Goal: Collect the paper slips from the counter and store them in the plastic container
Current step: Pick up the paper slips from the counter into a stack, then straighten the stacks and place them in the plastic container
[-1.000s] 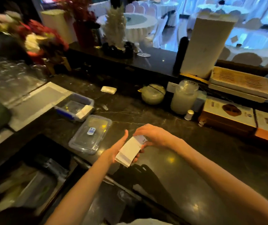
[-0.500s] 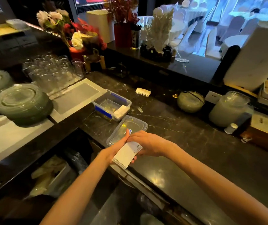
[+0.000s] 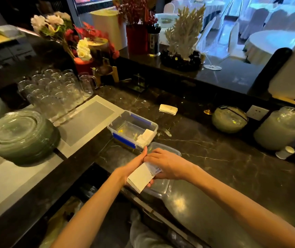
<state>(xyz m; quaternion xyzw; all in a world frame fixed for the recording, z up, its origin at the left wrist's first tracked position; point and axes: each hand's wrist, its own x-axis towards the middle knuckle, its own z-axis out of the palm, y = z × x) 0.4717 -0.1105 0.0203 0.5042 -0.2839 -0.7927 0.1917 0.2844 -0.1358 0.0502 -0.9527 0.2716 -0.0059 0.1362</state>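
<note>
Both hands — left hand (image 3: 134, 167), right hand (image 3: 166, 166) — grip 1 slip stack (image 3: 140, 177); some slips lie in the plastic container (image 3: 134, 129); 1 pile (image 3: 168, 109) remains near the table's (image 3: 214, 167) far edge.

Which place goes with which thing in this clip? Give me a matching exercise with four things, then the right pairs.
Things:
1. Stack of slips
2. Second stack of slips
3. Plastic container
4. Lid

Places:
A. Lying alone on the counter, far side
B. Flat on the counter, under the hands
C. Held between the left hand and right hand
D. Open beside the white tray, some white paper in one corner

Pairs: 1-C, 2-A, 3-D, 4-B
</note>
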